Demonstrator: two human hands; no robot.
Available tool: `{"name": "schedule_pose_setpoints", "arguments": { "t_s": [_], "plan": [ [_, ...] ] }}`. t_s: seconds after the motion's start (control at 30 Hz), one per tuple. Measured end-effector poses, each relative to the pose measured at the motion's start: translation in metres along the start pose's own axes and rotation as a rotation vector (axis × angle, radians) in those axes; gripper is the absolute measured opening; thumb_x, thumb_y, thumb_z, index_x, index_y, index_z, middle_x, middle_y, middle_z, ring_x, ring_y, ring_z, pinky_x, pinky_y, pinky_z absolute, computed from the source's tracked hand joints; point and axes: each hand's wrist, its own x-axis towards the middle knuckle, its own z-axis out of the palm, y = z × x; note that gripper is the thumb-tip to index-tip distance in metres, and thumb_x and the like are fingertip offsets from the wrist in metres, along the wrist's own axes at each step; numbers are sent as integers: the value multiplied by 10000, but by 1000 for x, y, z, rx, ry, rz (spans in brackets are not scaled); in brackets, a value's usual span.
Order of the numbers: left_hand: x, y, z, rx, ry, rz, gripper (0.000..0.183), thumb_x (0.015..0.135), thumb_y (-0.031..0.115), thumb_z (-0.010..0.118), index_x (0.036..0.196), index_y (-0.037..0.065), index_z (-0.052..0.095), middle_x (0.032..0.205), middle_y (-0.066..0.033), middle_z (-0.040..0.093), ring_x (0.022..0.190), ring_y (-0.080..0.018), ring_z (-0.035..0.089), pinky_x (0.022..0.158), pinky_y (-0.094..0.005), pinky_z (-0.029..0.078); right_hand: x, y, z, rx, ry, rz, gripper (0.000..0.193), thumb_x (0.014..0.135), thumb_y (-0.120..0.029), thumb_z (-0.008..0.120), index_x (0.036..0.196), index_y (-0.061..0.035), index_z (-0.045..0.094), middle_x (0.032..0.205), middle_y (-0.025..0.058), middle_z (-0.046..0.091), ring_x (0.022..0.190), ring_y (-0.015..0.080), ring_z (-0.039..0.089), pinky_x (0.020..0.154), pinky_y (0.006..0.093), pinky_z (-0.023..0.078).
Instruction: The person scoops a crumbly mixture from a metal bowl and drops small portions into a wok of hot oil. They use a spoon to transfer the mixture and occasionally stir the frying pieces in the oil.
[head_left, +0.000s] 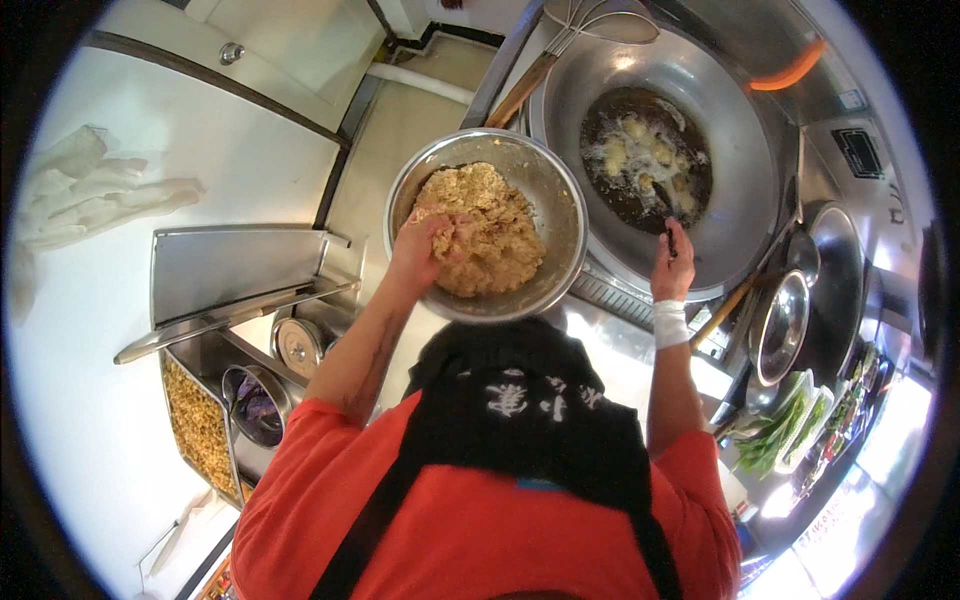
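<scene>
A dark rectangular panel [858, 152], either a label plate or a small display, sits on the steel surface at the far right, beyond the rim of the big wok; it is black with a pale border, and its face is too small to make out. Just above it, a small pale bluish tag [851, 99] is fixed to the same steel surface. At the lower right edge, a strip of red and white signs or packaging [835, 500] runs along the rim, blurred by glare. White markings [527, 396] show on a black cloth worn over the red shirt, at the centre.
</scene>
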Motion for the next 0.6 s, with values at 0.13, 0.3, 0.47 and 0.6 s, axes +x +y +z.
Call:
{"name": "schedule_pose_setpoints", "arguments": {
  "t_s": [0.13, 0.3, 0.47, 0.6],
  "plan": [
    [2, -3, 16, 319, 12, 234, 344, 963, 108, 638, 1299, 64, 577, 1183, -97, 674, 1035, -245, 688, 789, -392, 608, -32, -20, -12, 19, -35, 46, 338, 1043, -221, 603, 1360, -109, 641, 1332, 135, 664, 1229, 319, 630, 1003, 418, 527],
    [10, -7, 23, 485, -72, 496, 329, 1018, 207, 611, 1317, 75, 574, 1180, -74, 679, 1011, -212, 689, 690, -354, 595, -42, -24, -21, -56, -52, 9, 330, 1043, -218, 603, 1346, -94, 638, 1335, 132, 659, 1217, 330, 622, 1019, 423, 511],
    [12, 0, 16, -403, -193, -69, 312, 1044, 333, 575, 1252, 102, 590, 1111, -55, 696, 925, -152, 690, 506, -301, 529, -45, -21, -24, -72, -47, 55, 344, 1028, -208, 615, 1351, -93, 632, 1296, 140, 674, 1197, 331, 624, 1008, 423, 513],
    [21, -16, 34, -309, 193, -65, 288, 1017, 385, 620, 1146, 128, 609, 997, -44, 681, 838, -143, 655, 498, -292, 513, -45, -21, -17, -95, -27, 22, 348, 1023, -204, 612, 1352, -94, 632, 1289, 150, 673, 1186, 335, 626, 1001, 423, 516]
  ]
}}
